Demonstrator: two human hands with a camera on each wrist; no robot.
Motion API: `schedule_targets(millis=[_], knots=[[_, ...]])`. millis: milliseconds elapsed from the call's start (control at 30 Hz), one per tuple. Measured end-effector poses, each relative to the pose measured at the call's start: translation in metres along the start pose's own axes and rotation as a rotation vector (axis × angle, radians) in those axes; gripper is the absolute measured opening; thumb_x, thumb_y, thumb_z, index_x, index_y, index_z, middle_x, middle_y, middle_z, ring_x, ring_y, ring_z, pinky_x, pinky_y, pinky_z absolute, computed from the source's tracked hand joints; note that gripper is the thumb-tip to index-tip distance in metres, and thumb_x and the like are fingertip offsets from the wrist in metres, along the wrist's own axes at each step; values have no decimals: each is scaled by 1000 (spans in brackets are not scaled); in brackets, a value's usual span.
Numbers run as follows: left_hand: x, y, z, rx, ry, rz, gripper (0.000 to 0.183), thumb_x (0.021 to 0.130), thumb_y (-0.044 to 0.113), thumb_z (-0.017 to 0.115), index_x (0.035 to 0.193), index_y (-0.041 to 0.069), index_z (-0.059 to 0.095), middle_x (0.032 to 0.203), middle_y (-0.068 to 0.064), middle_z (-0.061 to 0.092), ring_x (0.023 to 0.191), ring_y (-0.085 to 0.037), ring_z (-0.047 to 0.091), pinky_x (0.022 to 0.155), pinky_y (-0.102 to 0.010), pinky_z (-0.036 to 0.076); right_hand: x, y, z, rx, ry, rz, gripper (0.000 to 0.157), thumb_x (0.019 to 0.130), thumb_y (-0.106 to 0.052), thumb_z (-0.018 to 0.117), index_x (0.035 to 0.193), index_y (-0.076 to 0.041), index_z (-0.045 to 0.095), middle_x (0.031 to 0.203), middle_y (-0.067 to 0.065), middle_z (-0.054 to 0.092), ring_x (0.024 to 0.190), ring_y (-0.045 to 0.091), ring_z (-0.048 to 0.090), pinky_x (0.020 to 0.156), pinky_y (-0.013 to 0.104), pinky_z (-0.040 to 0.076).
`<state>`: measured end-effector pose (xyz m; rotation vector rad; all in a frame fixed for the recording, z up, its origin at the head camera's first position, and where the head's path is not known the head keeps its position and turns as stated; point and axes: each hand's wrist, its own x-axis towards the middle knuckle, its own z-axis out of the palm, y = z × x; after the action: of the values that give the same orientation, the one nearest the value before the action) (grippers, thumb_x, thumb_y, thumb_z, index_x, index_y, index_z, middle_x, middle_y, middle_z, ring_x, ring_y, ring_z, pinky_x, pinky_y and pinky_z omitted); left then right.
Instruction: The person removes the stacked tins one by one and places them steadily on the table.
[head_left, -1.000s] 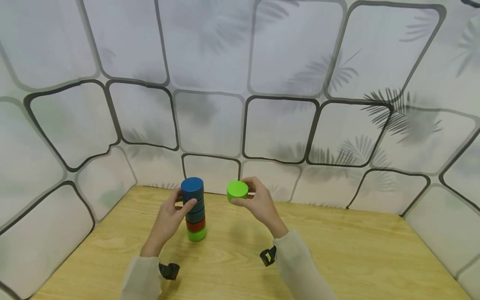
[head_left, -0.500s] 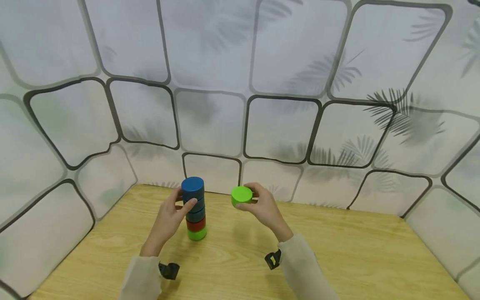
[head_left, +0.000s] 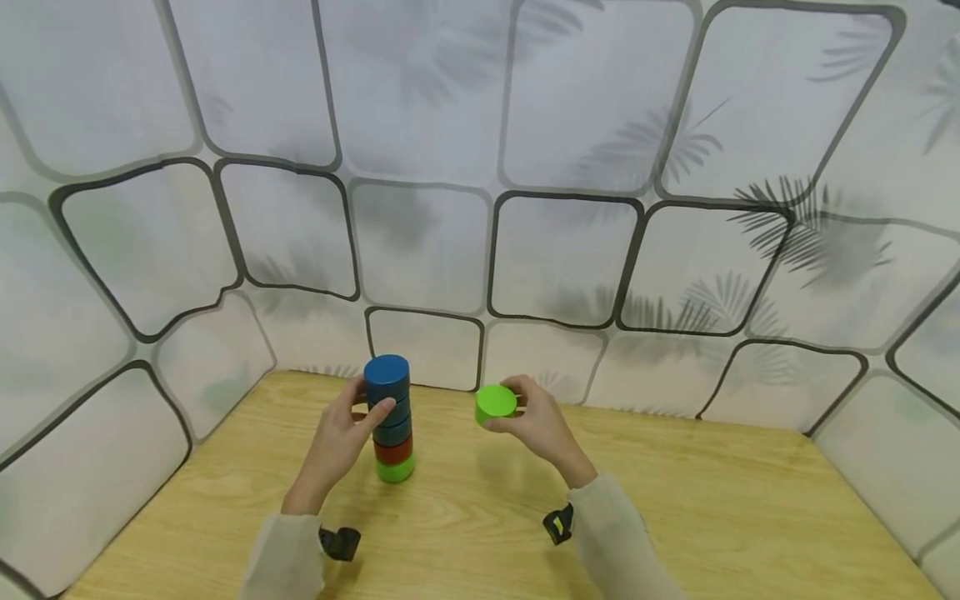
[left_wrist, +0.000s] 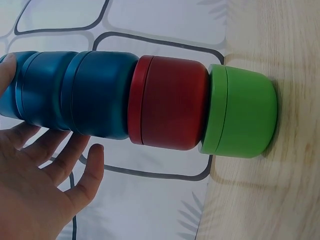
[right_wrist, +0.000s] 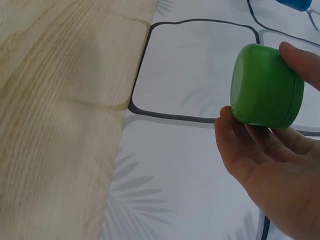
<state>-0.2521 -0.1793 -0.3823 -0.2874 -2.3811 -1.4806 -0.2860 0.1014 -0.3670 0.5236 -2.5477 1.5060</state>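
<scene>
A straight stack of small round lidded jars stands on the wooden table. At its base is a green jar (left_wrist: 245, 112), then a red jar (left_wrist: 172, 102), with blue jars (head_left: 387, 377) above. My left hand (head_left: 337, 437) holds the upper blue part, thumb on the near side and fingers behind; in the left wrist view its lower fingers (left_wrist: 89, 175) spread beside the stack. To the right, my right hand (head_left: 542, 425) grips another green jar (head_left: 496, 403) between thumb and fingers, above the table. The right wrist view shows this jar (right_wrist: 262, 87) off the surface.
The wooden table (head_left: 720, 500) meets a pale patterned backdrop (head_left: 562, 258) close behind the stack, with more backdrop at both sides. Black wrist cameras (head_left: 340, 543) are strapped on both wrists.
My right hand has moved a little to the right and down with the green jar, farther from the stack. The left hand and the stack stay in place.
</scene>
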Motion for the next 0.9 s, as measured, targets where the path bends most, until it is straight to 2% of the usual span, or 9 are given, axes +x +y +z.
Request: schedule_targets(millis=[267, 567, 900], knots=[[0, 0, 0, 4, -4, 0, 55, 104, 24, 61, 147, -4, 42, 136, -26, 57, 124, -41, 54, 97, -55, 48, -3, 9, 0, 5, -9, 11, 50, 75, -1, 87, 118, 5, 62, 108, 13, 64, 93, 25, 64, 82, 42, 56], [-1, 2, 0, -3, -6, 8, 53, 104, 23, 61, 146, -4, 43, 136, -26, 57, 124, -41, 54, 97, -56, 49, -7, 18, -4, 1, -53, -6, 48, 75, -1, 86, 115, 7, 61, 108, 17, 64, 92, 30, 66, 78, 40, 58], [0, 0, 1, -2, -2, 9, 55, 104, 25, 61, 147, -4, 43, 136, -26, 57, 123, -41, 54, 97, -56, 48, -8, 24, -6, -11, -71, 20, 46, 75, -4, 87, 113, 4, 62, 108, 13, 64, 92, 27, 65, 77, 39, 57]])
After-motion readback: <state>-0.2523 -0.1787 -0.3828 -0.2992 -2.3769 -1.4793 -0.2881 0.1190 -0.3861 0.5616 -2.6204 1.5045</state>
